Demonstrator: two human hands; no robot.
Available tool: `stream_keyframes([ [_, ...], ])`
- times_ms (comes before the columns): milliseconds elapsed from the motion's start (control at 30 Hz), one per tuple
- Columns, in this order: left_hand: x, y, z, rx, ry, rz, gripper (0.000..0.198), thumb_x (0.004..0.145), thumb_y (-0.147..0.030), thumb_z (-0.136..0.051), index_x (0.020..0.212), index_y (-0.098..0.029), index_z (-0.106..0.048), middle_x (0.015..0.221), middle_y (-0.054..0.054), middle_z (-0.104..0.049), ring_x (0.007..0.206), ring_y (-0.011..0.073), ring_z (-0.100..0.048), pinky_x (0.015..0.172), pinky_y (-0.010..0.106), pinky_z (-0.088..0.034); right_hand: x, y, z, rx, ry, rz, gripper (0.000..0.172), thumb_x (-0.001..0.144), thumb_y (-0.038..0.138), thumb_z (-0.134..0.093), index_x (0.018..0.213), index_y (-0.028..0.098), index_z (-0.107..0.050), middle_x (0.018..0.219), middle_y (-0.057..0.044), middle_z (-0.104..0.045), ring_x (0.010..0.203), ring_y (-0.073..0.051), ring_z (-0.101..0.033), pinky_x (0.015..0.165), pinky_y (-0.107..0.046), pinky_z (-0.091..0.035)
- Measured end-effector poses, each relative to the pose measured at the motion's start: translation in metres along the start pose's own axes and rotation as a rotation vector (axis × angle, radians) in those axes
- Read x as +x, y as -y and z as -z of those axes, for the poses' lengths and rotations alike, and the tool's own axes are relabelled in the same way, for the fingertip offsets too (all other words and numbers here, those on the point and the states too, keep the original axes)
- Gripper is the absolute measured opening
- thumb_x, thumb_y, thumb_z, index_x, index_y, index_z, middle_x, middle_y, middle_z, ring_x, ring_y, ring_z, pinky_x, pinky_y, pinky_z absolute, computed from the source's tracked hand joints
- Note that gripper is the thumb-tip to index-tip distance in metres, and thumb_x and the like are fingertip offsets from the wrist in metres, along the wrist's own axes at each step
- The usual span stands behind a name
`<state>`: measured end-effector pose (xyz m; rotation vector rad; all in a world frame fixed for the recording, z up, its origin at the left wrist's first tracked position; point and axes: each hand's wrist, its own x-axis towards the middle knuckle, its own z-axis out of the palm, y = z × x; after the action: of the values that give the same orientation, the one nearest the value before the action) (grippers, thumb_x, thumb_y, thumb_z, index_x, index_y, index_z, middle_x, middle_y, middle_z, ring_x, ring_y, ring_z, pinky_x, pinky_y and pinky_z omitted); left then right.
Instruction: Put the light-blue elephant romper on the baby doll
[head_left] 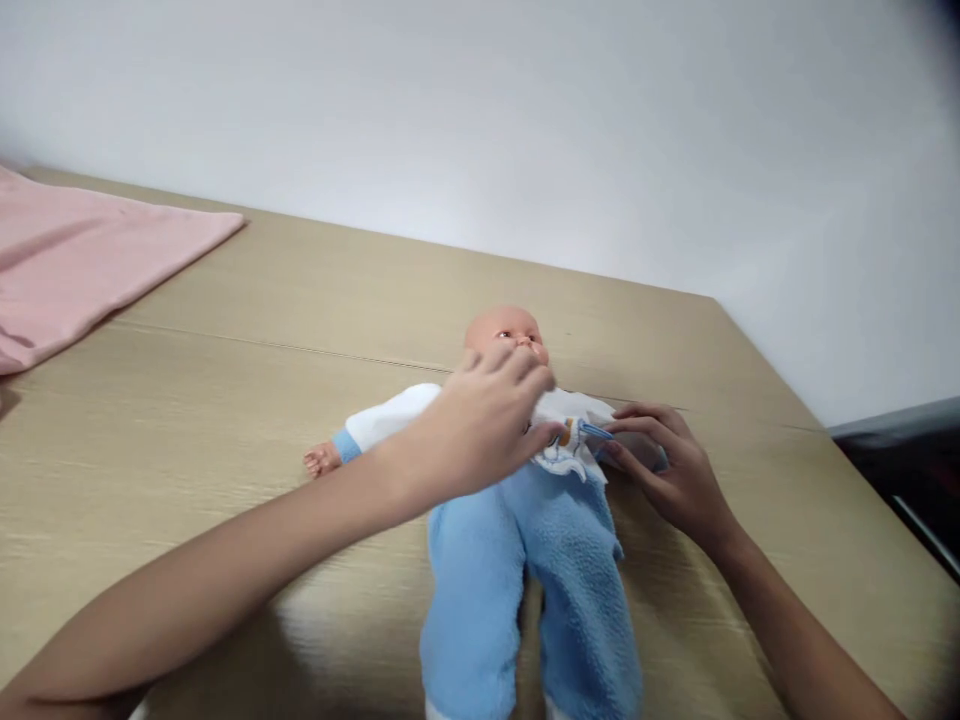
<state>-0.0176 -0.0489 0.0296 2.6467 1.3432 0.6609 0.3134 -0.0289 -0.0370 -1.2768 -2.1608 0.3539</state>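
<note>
A baby doll (506, 325) lies on its back on the table, head away from me, in a white top (390, 415) with blue cuffs and fuzzy blue trousers (480, 590). Across its upper chest and chin reaches my left hand (487, 415), slightly blurred, fingers and thumb apart, with nothing visible in it. On the doll's right-hand side in view, my right hand (664, 465) is at the sleeve. Its thumb and fingertips close on a thin blue strip (596, 430) beside the printed front of the top. The doll's neck and part of its chest are hidden behind my left hand.
A pink cloth (97, 250) lies at the far left of the wood-coloured table (337, 290). A pale wall (480, 130) rises behind the table. Beyond the right edge is a dark object (900, 450), only partly in view.
</note>
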Motion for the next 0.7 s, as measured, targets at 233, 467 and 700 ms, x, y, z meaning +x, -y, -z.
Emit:
stream_keyframes([
  [233, 0.061, -0.029, -0.068, 0.065, 0.179, -0.120, 0.034, 0.110, -0.043, -0.074, 0.114, -0.009, -0.076, 0.117, 0.018, -0.083, 0.114, 0.0366, -0.071, 0.090, 0.046, -0.045, -0.029, -0.069, 0.024, -0.008, 0.133, -0.051, 0.059, 0.095, 0.049, -0.086, 0.148, 0.030, -0.067, 0.146, -0.018, -0.071, 0.131, -0.039, -0.073, 0.100, -0.053, -0.066],
  [467, 0.060, -0.021, -0.086, -0.051, 0.104, -0.211, 0.031, 0.112, -0.045, -0.071, 0.111, -0.014, -0.073, 0.095, 0.011, -0.082, 0.091, 0.0306, -0.073, 0.080, 0.043, -0.042, -0.038, -0.074, 0.054, 0.182, 0.039, -0.079, 0.039, 0.087, 0.036, -0.094, 0.123, 0.037, -0.078, 0.112, -0.008, -0.079, 0.098, -0.033, -0.078, 0.081, -0.048, -0.065],
  [700, 0.052, -0.015, -0.070, -0.210, -0.030, -0.582, 0.026, 0.117, -0.015, -0.051, 0.122, -0.026, -0.074, 0.092, 0.002, -0.078, 0.080, 0.0201, -0.067, 0.081, 0.039, -0.044, 0.008, -0.026, 0.048, 0.265, -0.096, -0.049, 0.044, 0.078, 0.040, -0.104, 0.111, 0.033, -0.076, 0.102, -0.005, -0.079, 0.086, -0.028, -0.076, 0.072, -0.041, -0.063],
])
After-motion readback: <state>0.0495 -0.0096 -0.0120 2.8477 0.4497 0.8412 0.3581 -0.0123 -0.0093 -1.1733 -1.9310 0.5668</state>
